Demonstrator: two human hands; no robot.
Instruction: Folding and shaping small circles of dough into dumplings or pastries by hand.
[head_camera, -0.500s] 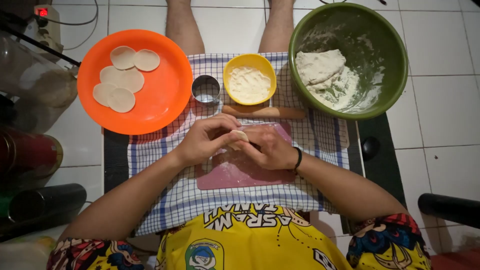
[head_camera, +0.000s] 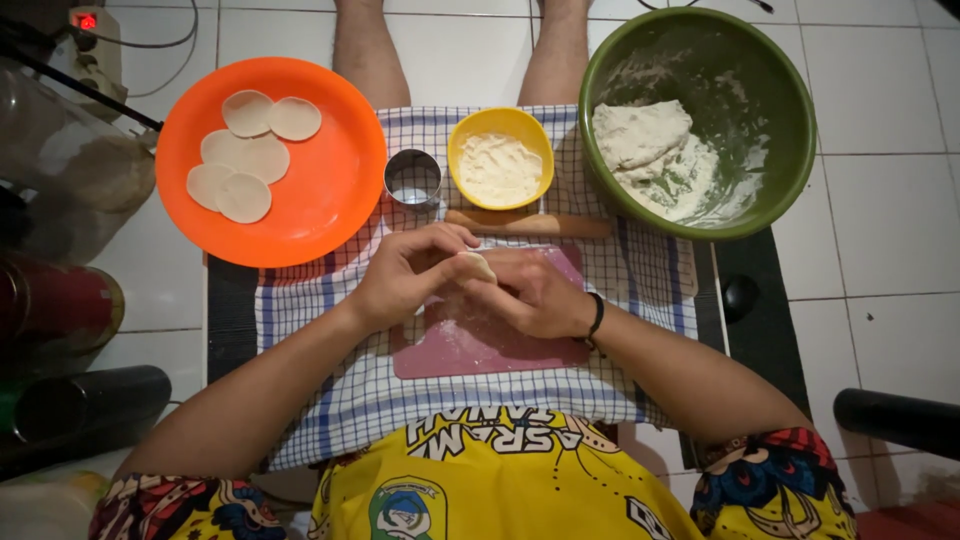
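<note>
Both hands (head_camera: 470, 285) pinch dough piece (head_camera: 478, 264) above pink board (head_camera: 480, 345).

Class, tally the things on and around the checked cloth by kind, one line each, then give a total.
Dough rounds on the orange plate: 5
Bowls: 2, yellow and green
Plates: 1
Metal ring cutter: 1
Rolling pin: 1
Pink board: 1
Total: 11

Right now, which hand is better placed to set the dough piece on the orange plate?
Left. The left hand and right hand both pinch the dough piece, but the orange plate with its dough rounds lies on the left side; the right hand would likely have to cross over.
</note>
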